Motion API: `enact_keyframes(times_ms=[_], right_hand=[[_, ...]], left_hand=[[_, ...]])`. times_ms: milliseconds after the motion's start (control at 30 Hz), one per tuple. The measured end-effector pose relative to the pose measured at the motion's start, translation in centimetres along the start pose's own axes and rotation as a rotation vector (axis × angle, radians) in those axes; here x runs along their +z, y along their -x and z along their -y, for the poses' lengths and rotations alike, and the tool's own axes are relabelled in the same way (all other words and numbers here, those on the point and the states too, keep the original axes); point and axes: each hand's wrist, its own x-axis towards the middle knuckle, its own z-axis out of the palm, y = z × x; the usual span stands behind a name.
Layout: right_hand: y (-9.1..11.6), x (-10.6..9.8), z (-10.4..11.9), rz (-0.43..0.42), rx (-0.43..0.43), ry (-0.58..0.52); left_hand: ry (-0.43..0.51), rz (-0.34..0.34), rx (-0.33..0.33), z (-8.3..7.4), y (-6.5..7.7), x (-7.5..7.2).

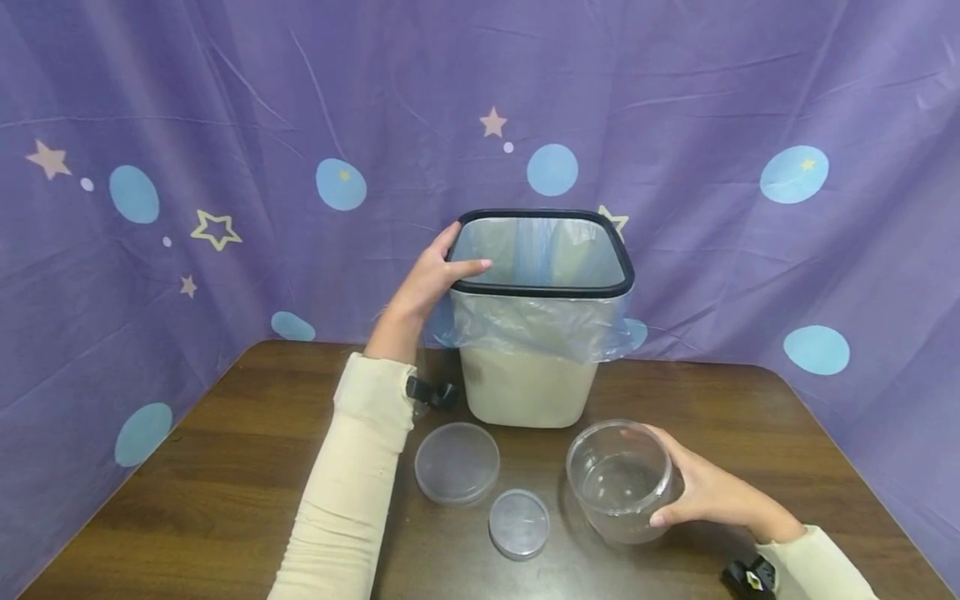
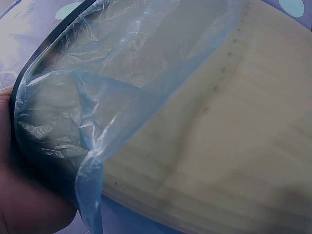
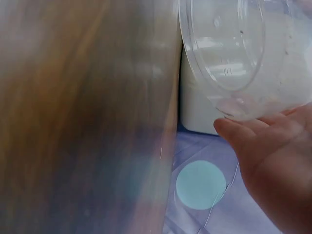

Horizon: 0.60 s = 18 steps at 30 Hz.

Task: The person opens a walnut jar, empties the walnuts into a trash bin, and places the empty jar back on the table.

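Observation:
My left hand [image 1: 427, 279] grips the left side of the black rim [image 1: 540, 292] of a cream trash bin [image 1: 528, 387], its thumb over the inner edge. A thin bluish plastic bag [image 2: 122, 92] lines the bin and folds down outside the rim. Toward the front right, my right hand [image 1: 708, 487] holds a clear round plastic container [image 1: 618, 492] from its right side, fingers behind and thumb in front. The container's open top faces up, tilted slightly. Whether its base touches the table cannot be told. In the right wrist view, the container [image 3: 278, 53] is above my fingers.
A larger clear round lid [image 1: 457, 462] lies on the brown wooden table [image 1: 225, 475] before the bin. Right of it, nearer me, is a smaller clear round lid or shallow dish [image 1: 519, 523]. A purple patterned curtain [image 1: 405, 100] hangs behind the table and along both sides.

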Motion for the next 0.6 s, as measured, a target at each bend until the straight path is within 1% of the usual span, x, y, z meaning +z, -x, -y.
enact_keyframes(times_ms=[300, 467, 600], right_hand=[[0.0, -1.0, -1.0, 0.113, -0.082, -0.084], [0.1, -1.1, -1.3, 0.171, -0.074, -0.144], [0.0, -1.0, -1.6, 0.192, -0.082, -0.169]], left_hand=[[-0.005, 0.003, 0.006, 0.0, 0.0, 0.1], [-0.011, 0.001, 0.002, 0.0, 0.0, 0.0], [-0.016, 0.0, -0.001, -0.1, 0.1, 0.0]])
